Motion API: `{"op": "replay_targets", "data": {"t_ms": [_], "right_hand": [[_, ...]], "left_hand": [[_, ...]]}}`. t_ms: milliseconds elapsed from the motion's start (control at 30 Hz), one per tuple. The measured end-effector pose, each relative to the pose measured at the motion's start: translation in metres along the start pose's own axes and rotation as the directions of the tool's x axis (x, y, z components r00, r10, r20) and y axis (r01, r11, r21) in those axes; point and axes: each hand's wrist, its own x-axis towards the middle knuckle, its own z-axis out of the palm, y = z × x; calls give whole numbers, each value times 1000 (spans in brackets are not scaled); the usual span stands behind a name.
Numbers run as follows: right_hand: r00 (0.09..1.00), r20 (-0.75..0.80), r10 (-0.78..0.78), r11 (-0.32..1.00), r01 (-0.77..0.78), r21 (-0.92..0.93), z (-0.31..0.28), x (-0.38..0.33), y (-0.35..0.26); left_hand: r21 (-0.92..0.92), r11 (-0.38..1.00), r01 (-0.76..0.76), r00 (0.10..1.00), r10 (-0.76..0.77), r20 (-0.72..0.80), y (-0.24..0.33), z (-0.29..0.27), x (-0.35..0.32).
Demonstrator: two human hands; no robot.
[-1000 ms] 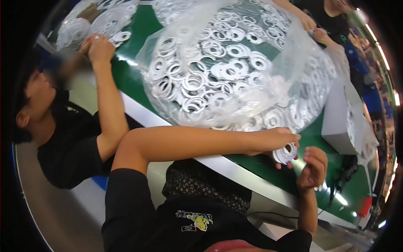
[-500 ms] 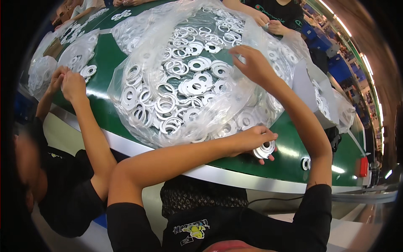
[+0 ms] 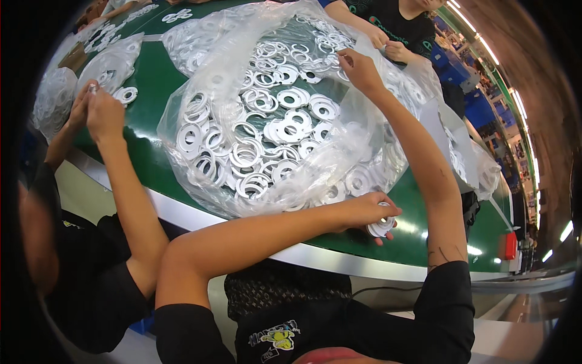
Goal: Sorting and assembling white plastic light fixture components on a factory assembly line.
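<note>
My left hand [image 3: 370,212] is closed on white rings [image 3: 381,229], held flat over the table's near edge. They seem stacked, but their number is hard to tell. My right hand [image 3: 362,70] reaches over the far right part of a clear plastic bag [image 3: 209,76], its fingers bent with a gap between them and nothing visible in them. Inside the opened bag lies a heap of loose white rings [image 3: 291,128], some thin and some broad and flat.
The green table [image 3: 145,79] has a metal edge [image 3: 327,258]. A white box [image 3: 445,130] of rings stands right, and a red block [image 3: 510,246] sits beyond it. At left, a co-worker's hands [image 3: 100,112] work by another bag. Across the table are another person's hands [image 3: 388,45].
My right hand has moved slightly farther away over the bag, its fingers more bent. My left hand stays low with the rings. The whole view has shifted a little.
</note>
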Motion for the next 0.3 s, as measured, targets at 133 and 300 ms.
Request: {"op": "replay_targets", "data": {"t_ms": [133, 300], "right_hand": [[981, 57, -185, 982, 187, -33, -16, 3, 9], [857, 411, 310, 948, -309, -71, -42, -10, -2]], "left_hand": [[34, 999, 9, 1000, -8, -21, 5, 1, -1], [42, 999, 35, 999, -33, -35, 8, 4, -2]]}}
